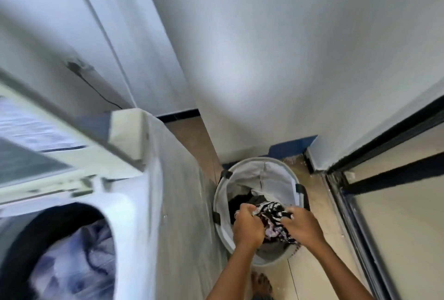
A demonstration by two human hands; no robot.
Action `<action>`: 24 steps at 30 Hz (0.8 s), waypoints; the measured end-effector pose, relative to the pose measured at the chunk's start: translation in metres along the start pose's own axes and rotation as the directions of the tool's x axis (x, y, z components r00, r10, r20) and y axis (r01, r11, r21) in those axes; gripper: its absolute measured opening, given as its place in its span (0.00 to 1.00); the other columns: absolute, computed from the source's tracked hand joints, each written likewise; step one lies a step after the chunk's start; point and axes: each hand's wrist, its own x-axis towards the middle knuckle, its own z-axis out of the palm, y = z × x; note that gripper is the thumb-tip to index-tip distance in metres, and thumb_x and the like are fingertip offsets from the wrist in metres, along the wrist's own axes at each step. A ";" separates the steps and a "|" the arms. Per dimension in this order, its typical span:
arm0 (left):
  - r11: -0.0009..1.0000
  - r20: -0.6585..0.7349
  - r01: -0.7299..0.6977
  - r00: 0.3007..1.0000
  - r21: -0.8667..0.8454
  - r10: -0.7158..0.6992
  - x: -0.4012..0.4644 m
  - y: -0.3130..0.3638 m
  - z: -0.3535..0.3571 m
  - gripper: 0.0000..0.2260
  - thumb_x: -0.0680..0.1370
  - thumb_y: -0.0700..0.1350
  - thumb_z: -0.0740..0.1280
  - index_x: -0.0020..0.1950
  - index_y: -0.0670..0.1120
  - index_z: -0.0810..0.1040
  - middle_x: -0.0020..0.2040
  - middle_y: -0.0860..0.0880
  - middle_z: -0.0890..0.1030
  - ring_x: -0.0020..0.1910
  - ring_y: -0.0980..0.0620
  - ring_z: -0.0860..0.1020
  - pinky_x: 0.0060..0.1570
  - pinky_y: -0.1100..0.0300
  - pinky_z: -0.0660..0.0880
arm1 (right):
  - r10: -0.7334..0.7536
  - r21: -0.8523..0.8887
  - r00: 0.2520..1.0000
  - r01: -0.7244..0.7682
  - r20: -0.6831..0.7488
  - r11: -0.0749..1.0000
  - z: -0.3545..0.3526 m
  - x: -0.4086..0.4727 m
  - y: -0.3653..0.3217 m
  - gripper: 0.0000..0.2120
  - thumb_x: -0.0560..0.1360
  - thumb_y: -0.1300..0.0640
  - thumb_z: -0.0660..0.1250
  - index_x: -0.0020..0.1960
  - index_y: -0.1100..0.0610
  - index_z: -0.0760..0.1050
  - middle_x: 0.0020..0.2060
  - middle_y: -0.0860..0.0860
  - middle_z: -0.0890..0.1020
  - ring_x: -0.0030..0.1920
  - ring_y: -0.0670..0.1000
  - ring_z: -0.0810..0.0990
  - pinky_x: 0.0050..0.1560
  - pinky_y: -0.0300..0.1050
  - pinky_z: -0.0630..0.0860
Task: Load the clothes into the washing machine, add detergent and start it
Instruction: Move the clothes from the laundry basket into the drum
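Left hand [247,225] and right hand [303,226] both gripping patterned garment [271,215] over laundry basket [240,172] | soft, light, floppy; best bunched | washing machine [134,203] drum open alongside

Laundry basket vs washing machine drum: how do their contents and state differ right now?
The laundry basket stands on the floor right of the machine; the washing machine drum opens at the machine's top. Basket holds dark and patterned clothes, gripped by the left hand and right hand; the drum holds pale bluish fabric, untouched. Both are open and hold laundry.
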 end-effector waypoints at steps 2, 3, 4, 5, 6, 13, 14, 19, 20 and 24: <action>0.999 0.008 -0.044 0.999 0.021 0.043 -0.025 0.008 -0.018 0.13 0.79 0.39 0.57 0.63 0.50 0.71 0.62 0.48 0.74 0.58 0.48 0.75 0.57 0.55 0.73 | -0.059 0.036 0.995 0.062 -0.079 0.997 -0.031 -0.031 -0.015 0.06 0.73 0.58 0.65 0.45 0.59 0.80 0.43 0.57 0.83 0.46 0.58 0.80 0.42 0.46 0.72; 0.997 0.020 -0.067 0.998 0.024 0.066 -0.036 0.010 -0.027 0.14 0.79 0.40 0.58 0.64 0.49 0.70 0.63 0.47 0.73 0.59 0.48 0.75 0.57 0.55 0.73 | -0.103 0.079 0.987 0.113 -0.122 0.991 -0.048 -0.047 -0.027 0.06 0.74 0.59 0.65 0.45 0.61 0.80 0.42 0.58 0.83 0.46 0.58 0.80 0.43 0.46 0.73; 0.995 0.029 -0.094 0.995 0.033 0.093 -0.047 0.012 -0.036 0.14 0.79 0.40 0.59 0.64 0.49 0.69 0.64 0.47 0.73 0.60 0.48 0.75 0.58 0.55 0.72 | -0.140 0.119 0.974 0.162 -0.177 0.980 -0.066 -0.063 -0.041 0.07 0.74 0.60 0.65 0.44 0.62 0.80 0.41 0.59 0.83 0.45 0.58 0.80 0.44 0.47 0.73; 0.992 0.038 -0.118 0.993 0.050 0.116 -0.059 0.014 -0.043 0.14 0.79 0.41 0.59 0.65 0.48 0.69 0.64 0.46 0.73 0.61 0.47 0.74 0.58 0.54 0.72 | -0.167 0.128 0.958 0.201 -0.234 0.971 -0.084 -0.079 -0.056 0.07 0.74 0.61 0.65 0.43 0.63 0.80 0.40 0.59 0.82 0.43 0.58 0.80 0.43 0.48 0.73; 0.989 0.047 -0.135 0.990 0.063 0.132 -0.068 0.017 -0.049 0.15 0.79 0.42 0.60 0.66 0.48 0.68 0.65 0.45 0.73 0.61 0.46 0.74 0.60 0.53 0.73 | -0.186 0.110 0.944 0.223 -0.272 0.969 -0.102 -0.093 -0.071 0.08 0.74 0.60 0.65 0.42 0.62 0.80 0.38 0.58 0.82 0.41 0.57 0.79 0.42 0.48 0.73; 0.958 0.134 -0.284 0.952 0.044 0.276 -0.132 0.030 -0.096 0.23 0.77 0.42 0.64 0.72 0.45 0.63 0.65 0.41 0.75 0.62 0.42 0.75 0.61 0.48 0.74 | -0.294 0.106 0.901 0.343 -0.319 0.933 -0.175 -0.218 -0.142 0.12 0.75 0.59 0.60 0.40 0.68 0.75 0.35 0.62 0.77 0.36 0.55 0.74 0.37 0.46 0.66; 0.954 0.144 -0.296 0.947 0.042 0.287 -0.136 0.032 -0.102 0.24 0.77 0.42 0.64 0.72 0.45 0.62 0.66 0.41 0.75 0.61 0.42 0.76 0.61 0.49 0.74 | -0.315 0.151 0.881 0.386 -0.353 0.910 -0.184 -0.237 -0.152 0.13 0.75 0.59 0.60 0.42 0.69 0.75 0.37 0.62 0.77 0.38 0.57 0.75 0.40 0.47 0.69; 0.927 0.178 -0.363 0.922 0.091 0.343 -0.157 0.038 -0.121 0.32 0.75 0.45 0.68 0.75 0.46 0.57 0.68 0.41 0.72 0.66 0.42 0.72 0.63 0.52 0.70 | -0.464 0.229 0.691 0.662 -0.555 0.713 -0.239 -0.328 -0.215 0.09 0.76 0.64 0.60 0.47 0.68 0.76 0.39 0.60 0.77 0.40 0.50 0.75 0.40 0.40 0.69; 0.922 0.181 -0.378 0.916 0.085 0.359 -0.161 0.039 -0.122 0.33 0.75 0.45 0.68 0.76 0.46 0.57 0.69 0.42 0.71 0.67 0.41 0.71 0.65 0.52 0.69 | -0.472 0.254 0.644 0.715 -0.602 0.652 -0.249 -0.346 -0.226 0.08 0.75 0.65 0.60 0.46 0.68 0.77 0.37 0.56 0.77 0.38 0.47 0.73 0.38 0.38 0.68; 0.894 0.204 -0.444 0.882 0.055 0.425 -0.171 0.048 -0.114 0.24 0.78 0.42 0.65 0.73 0.43 0.64 0.67 0.42 0.73 0.66 0.42 0.72 0.65 0.53 0.69 | -0.490 0.362 0.488 0.871 -0.722 0.333 -0.293 -0.410 -0.250 0.15 0.73 0.67 0.59 0.35 0.51 0.77 0.32 0.45 0.80 0.34 0.43 0.79 0.32 0.37 0.74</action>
